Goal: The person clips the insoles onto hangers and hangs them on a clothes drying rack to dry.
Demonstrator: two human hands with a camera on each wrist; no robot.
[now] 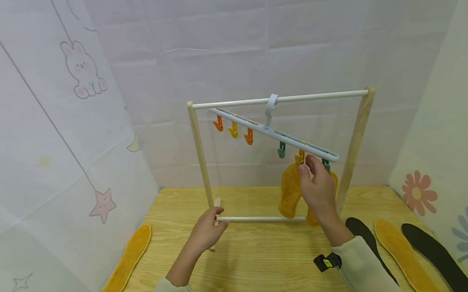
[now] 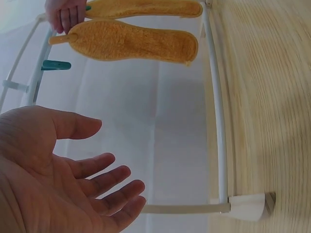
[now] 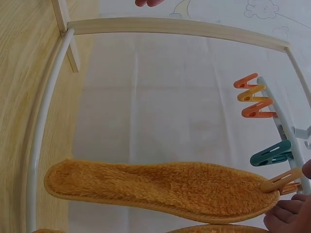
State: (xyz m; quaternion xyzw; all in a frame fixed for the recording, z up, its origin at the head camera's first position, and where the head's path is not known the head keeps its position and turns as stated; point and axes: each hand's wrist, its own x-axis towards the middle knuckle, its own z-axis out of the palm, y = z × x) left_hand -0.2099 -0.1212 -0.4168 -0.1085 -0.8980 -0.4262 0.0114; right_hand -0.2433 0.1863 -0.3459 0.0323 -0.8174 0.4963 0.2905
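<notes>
In the head view, a white hanger [image 1: 273, 131] with coloured clips hangs tilted from the rack's top bar [image 1: 235, 103]. A fuzzy orange insole [image 3: 165, 189] dangles from an orange clip [image 3: 282, 180]. My right hand [image 1: 317, 183] is beside this clip, its thumb and fingers bent with a gap between them. Behind that hand hangs a second orange insole [image 2: 146, 8], partly hidden, at the end green clip [image 1: 326, 164]. My left hand [image 1: 206, 229] is by the rack's lower left corner, with relaxed fingers and nothing in them.
One orange insole [image 1: 128, 262] lies at the table's left. On the right lie two black insoles, one nearer the rack [image 1: 366, 240] and one farther out, with an orange insole [image 1: 402, 254] between them. Several bare clips, including a yellow clip [image 1: 233, 129], line the hanger.
</notes>
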